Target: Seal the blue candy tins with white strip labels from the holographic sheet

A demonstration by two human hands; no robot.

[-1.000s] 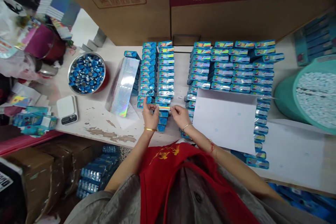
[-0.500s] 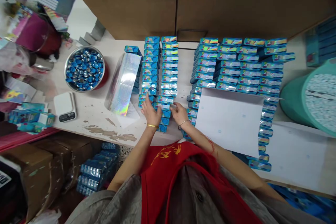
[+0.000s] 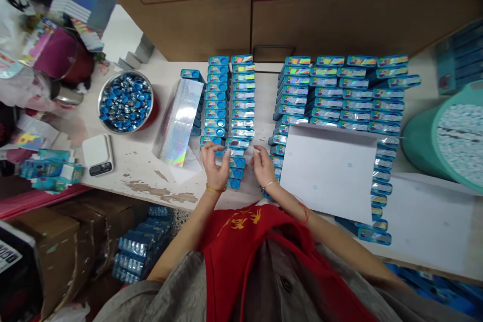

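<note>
My left hand (image 3: 216,171) is over the front end of a column of small blue boxes (image 3: 216,104), its fingers curled forward and its thumb apart. Nothing shows between them; the fingertips are at a box, though contact is unclear. To its right, my right hand (image 3: 263,168) hovers over bare tabletop with fingers bent and parted, holding nothing visible. Between the hands runs a second column of boxes (image 3: 243,95). Its upper boxes have shiny silvery tops, while the nearest blue boxes (image 3: 234,173) have round recesses.
A metal bowl of blue and silver caps (image 3: 125,101) stands left, with a small white scale (image 3: 98,153) below it. A holographic sheet (image 3: 181,123) leans by the columns. Rightward are more box rows (image 3: 328,91), a white sheet (image 3: 328,171) and a green tub (image 3: 422,136). Cartons (image 3: 211,25) wall the back.
My left hand has drawn back toward me from the round cap it was touching on a box. My right hand has moved away to the right from the second column, its fingers loosening.
</note>
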